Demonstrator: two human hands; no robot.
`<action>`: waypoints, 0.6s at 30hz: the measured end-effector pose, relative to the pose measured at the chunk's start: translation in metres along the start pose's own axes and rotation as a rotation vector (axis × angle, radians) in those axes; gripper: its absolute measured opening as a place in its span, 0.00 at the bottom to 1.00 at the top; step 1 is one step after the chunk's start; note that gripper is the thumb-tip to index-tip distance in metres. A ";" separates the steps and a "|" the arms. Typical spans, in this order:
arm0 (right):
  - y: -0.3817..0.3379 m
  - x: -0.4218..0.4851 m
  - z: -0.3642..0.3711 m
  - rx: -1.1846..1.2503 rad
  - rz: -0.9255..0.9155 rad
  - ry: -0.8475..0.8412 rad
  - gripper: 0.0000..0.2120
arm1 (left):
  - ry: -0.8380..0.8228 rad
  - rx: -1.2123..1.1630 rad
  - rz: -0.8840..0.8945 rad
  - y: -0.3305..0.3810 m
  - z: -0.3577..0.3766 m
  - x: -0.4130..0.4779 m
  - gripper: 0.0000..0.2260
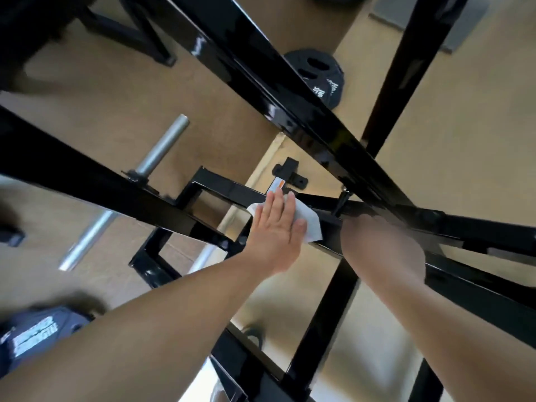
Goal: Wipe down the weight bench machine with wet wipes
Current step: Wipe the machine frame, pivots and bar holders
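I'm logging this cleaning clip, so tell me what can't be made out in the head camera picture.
All in the head view:
Right hand: hidden behind the black beam; only the forearm shows.
Sticker: partly under the left hand fingertips, print too small.
Weight plate, lower left: lettering blurred.

Motion-blurred: right hand, just right of wet wipe; fingers hidden behind frame bar, grip unreadable. Wipe's middle covered by left hand. Illegible: label above wipe.
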State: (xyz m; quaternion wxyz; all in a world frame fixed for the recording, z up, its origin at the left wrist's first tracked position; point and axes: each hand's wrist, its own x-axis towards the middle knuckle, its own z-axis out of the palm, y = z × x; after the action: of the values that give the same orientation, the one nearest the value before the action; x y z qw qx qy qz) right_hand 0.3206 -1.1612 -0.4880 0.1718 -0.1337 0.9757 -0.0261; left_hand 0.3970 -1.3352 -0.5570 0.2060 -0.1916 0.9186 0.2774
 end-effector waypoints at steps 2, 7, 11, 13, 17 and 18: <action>-0.004 0.003 0.006 -0.028 0.072 0.007 0.23 | -0.002 0.026 -0.028 0.019 0.002 -0.003 0.28; -0.006 0.003 0.012 -0.074 0.046 -0.009 0.28 | -0.019 0.092 0.196 0.021 -0.001 -0.016 0.28; -0.009 0.003 0.009 -0.132 0.014 -0.008 0.32 | -0.053 0.050 0.059 -0.029 -0.022 0.015 0.29; -0.008 0.002 0.010 -0.131 0.000 0.000 0.34 | -0.070 0.011 -0.138 -0.056 -0.033 0.032 0.30; -0.007 0.004 0.011 -0.122 -0.009 -0.001 0.35 | 0.015 -0.077 -0.386 -0.052 -0.029 0.037 0.30; -0.007 0.003 0.011 -0.116 -0.009 0.004 0.35 | 0.045 -0.079 -0.340 -0.036 -0.022 0.030 0.30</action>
State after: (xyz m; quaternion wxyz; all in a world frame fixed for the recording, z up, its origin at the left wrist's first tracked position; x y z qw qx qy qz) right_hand 0.3230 -1.1687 -0.4988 0.1615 -0.1478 0.9753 0.0296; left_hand 0.3827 -1.3834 -0.5706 0.2217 -0.3582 0.8657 0.2704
